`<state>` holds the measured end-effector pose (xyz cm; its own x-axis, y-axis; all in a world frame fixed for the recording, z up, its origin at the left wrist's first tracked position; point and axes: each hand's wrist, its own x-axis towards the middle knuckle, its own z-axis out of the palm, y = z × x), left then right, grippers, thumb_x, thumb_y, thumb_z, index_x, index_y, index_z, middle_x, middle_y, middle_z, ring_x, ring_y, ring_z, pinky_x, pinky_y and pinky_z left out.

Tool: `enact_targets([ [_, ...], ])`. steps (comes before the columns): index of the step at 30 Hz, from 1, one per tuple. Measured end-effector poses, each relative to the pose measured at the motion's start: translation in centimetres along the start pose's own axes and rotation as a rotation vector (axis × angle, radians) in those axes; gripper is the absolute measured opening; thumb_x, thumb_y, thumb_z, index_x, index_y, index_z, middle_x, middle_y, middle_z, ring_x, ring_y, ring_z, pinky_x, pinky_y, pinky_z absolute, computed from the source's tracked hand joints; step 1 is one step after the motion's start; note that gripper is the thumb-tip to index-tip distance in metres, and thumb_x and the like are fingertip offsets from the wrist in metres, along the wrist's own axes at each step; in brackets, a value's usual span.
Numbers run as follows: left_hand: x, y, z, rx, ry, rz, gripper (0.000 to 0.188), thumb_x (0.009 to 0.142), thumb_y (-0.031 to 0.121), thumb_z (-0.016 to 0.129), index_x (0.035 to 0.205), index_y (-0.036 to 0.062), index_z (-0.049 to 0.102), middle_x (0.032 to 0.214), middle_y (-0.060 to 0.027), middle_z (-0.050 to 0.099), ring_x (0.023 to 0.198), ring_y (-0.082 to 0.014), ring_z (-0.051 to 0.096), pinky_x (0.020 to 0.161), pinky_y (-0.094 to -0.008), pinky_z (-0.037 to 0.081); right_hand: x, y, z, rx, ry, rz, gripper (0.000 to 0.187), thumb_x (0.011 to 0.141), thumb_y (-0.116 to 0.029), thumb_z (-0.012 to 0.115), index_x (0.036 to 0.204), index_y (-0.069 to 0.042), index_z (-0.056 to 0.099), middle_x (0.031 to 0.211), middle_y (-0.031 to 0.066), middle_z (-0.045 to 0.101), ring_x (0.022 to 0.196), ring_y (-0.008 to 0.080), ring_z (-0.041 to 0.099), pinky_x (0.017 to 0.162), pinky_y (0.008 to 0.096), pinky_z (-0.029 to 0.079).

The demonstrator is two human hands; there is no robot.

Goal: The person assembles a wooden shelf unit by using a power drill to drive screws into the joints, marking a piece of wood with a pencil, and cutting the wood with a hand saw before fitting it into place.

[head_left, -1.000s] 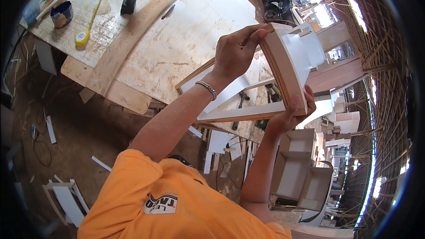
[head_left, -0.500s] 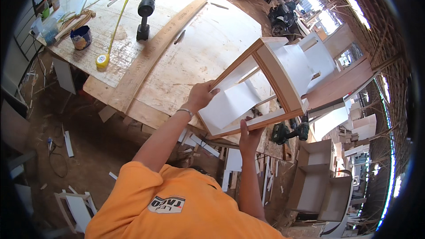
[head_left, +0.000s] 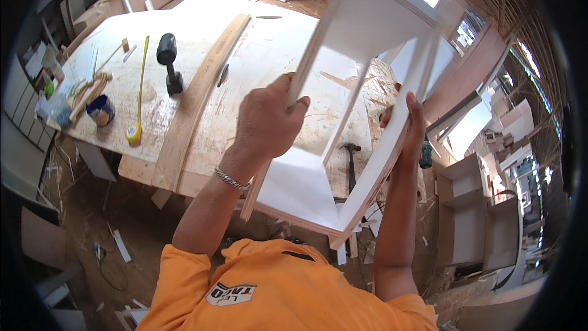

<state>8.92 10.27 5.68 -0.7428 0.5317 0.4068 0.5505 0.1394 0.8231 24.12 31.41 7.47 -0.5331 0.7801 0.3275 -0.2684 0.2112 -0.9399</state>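
Note:
I hold an open wooden cabinet frame (head_left: 296, 182), with white inner faces and bare wood edges, tilted up in front of me above the near edge of the table. My left hand (head_left: 269, 116) is closed round its left edge piece. On the opposite side my right hand (head_left: 415, 121) grips the white right rail, thumb on the near face and fingertips showing inside. Through the frame's opening a hammer (head_left: 351, 162) is visible on the table. A dark power tool (head_left: 425, 154) shows partly beyond my right forearm.
On the white worktable (head_left: 269, 49) lie a long plank (head_left: 203, 89), a black cordless drill (head_left: 170, 64), a yellow tape measure (head_left: 133, 133) and a blue can (head_left: 100, 111). An open box cabinet (head_left: 460, 208) stands on the right. Offcuts litter the floor.
The frame has been raised and turned more upright, closer to me. My right hand has moved up along its right side. The hammer has come into sight through the opening.

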Motion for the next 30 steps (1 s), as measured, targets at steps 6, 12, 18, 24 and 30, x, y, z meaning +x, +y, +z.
enact_targets([
  [6,4.2,1.9,-1.7,0.13,0.013,-0.043,0.041,0.086,0.022,0.071,0.117,-0.0044,0.068,0.093,-0.0221,0.073,0.087,-0.0314,0.072,0.081,-0.0409,0.054,5.7,0.4,2.1,0.022,-0.09,0.226,0.06,0.095,-0.05,0.064,0.125,0.001,0.058,0.071,0.0059,0.061,0.065,0.0135,0.06,0.061,0.0255,0.047],
  [12,13.8,-2.2,1.5,0.083,-0.154,-0.071,0.048,0.087,0.026,0.071,0.122,-0.0069,0.066,0.103,-0.0219,0.073,0.094,-0.0314,0.071,0.086,-0.0406,0.053,10.5,2.9,2.4,0.013,-0.12,0.238,0.073,0.096,-0.036,0.064,0.154,-0.002,0.035,0.123,0.0193,0.062,0.095,0.0207,0.064,0.081,0.032,0.053],
  [18,24.0,-8.3,6.6,0.272,-0.27,-0.048,0.048,0.081,0.027,0.07,0.119,-0.0033,0.071,0.102,-0.0203,0.074,0.096,-0.0299,0.071,0.087,-0.0403,0.054,10.9,7.2,1.4,0.081,-0.175,0.274,0.072,0.101,-0.018,0.06,0.162,-0.005,0.025,0.143,0.0218,0.056,0.127,0.0258,0.057,0.106,0.0369,0.045],
  [24,27.1,-10.4,8.5,0.133,-0.337,-0.098,0.046,0.08,0.023,0.072,0.114,-0.0077,0.069,0.096,-0.0184,0.073,0.085,-0.0266,0.072,0.079,-0.0398,0.056,13.3,10.4,0.9,0.072,-0.146,0.209,0.058,0.102,-0.022,0.056,0.156,-0.006,0.042,0.153,0.0198,0.049,0.14,0.027,0.047,0.117,0.0343,0.032],
  [30,26.8,-11.4,8.7,-0.146,-0.387,-0.186,0.053,0.084,0.03,0.074,0.125,-0.0034,0.065,0.104,-0.0132,0.07,0.087,-0.0213,0.068,0.08,-0.0345,0.055,12.3,10.3,0.9,0.114,-0.22,0.084,0.047,0.101,-0.019,0.052,0.146,-0.004,0.053,0.153,0.0137,0.049,0.142,0.0236,0.043,0.119,0.0343,0.028],
])
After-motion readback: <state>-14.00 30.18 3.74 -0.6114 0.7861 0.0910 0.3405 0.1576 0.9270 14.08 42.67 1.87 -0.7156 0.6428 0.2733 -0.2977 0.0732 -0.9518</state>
